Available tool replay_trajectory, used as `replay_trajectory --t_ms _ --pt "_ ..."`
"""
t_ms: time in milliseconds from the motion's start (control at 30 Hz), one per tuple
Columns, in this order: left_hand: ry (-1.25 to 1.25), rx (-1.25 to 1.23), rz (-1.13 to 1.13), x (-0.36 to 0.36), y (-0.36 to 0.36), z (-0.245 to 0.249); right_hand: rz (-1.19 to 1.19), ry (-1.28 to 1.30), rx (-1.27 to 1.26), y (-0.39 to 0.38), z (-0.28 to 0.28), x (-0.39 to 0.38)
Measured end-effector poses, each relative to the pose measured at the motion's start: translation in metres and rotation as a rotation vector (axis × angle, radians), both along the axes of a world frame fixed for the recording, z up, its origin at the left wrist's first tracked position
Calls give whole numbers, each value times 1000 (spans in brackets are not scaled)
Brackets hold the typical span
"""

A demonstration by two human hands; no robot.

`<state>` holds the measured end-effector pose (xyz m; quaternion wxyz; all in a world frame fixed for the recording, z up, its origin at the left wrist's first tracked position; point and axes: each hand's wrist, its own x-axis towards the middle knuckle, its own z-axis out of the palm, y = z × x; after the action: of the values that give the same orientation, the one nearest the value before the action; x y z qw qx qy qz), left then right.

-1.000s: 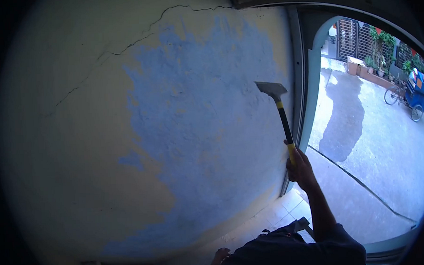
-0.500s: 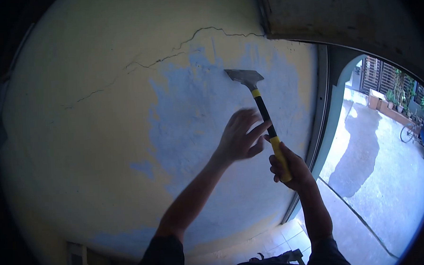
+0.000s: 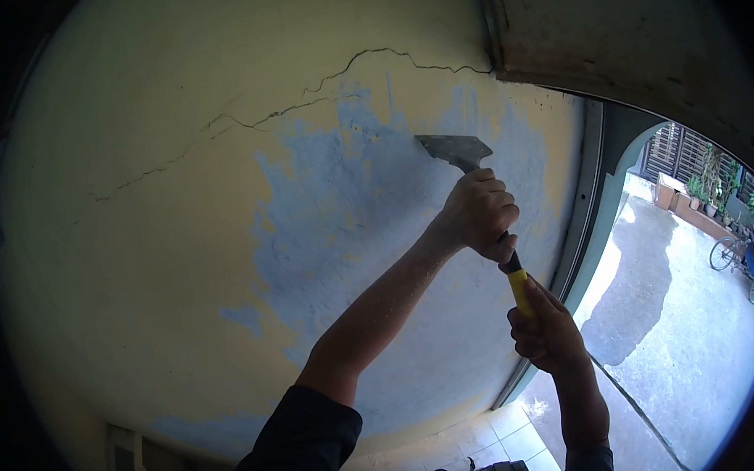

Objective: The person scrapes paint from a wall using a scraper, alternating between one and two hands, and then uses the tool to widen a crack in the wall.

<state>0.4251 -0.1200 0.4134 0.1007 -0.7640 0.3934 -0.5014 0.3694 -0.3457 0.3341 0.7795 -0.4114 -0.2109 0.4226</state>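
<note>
A long-handled scraper (image 3: 457,150) with a wide metal blade lies over the blue patch of the wall (image 3: 325,212); whether the blade touches the wall I cannot tell. My left hand (image 3: 482,214) is wrapped round the upper part of its handle, just below the blade. Lower down, my right hand (image 3: 548,327) grips the yellow end of the same handle. Yellowish paint surrounds the blue patch, and a dark crack (image 3: 371,50) runs across the wall above the blade.
A door frame (image 3: 584,197) edges the wall on the right. Outside are a paved yard (image 3: 641,300), potted plants and a bicycle (image 3: 723,254). A dark panel (image 3: 620,31) hangs at the upper right. Floor tiles (image 3: 487,441) show below.
My left hand has moved up and closed round the upper handle, where before it was loosely open beside it. The scraper and my right hand sit slightly farther right in view.
</note>
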Motion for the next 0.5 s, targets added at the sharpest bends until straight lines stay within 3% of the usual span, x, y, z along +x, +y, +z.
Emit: replay_trajectory --t_ms 267,500 --pt "-61 -27 -146 1 -3 -5 -60 -66 -23 5 -6 -13" --pt "-73 -4 -75 7 4 17 -50 -47 15 10 6 1"
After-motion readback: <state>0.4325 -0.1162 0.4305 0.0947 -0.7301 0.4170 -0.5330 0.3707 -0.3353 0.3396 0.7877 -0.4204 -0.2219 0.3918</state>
